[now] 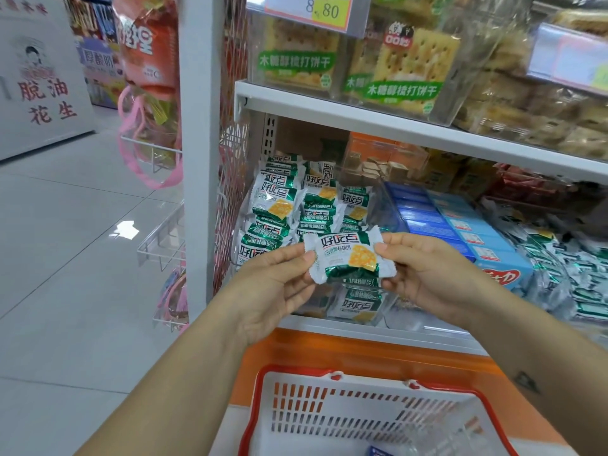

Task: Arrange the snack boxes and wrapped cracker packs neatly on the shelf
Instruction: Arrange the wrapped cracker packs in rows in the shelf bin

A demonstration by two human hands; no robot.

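Right in front of the shelf (362, 113), you hold one green & white cracker pack (349, 255) w/ both hands. Your left hand (276, 284) pinches its left end, thumb on top, fingers curled under. Your right hand (424, 274) pinches the right end the same way. The pack is flat, up in the air, just in front of the pile of same packs (296, 199) in the clear bin. Blue snack boxes (460, 225) sit in a row next to that pile. A red & white basket (362, 406) is below your arms.
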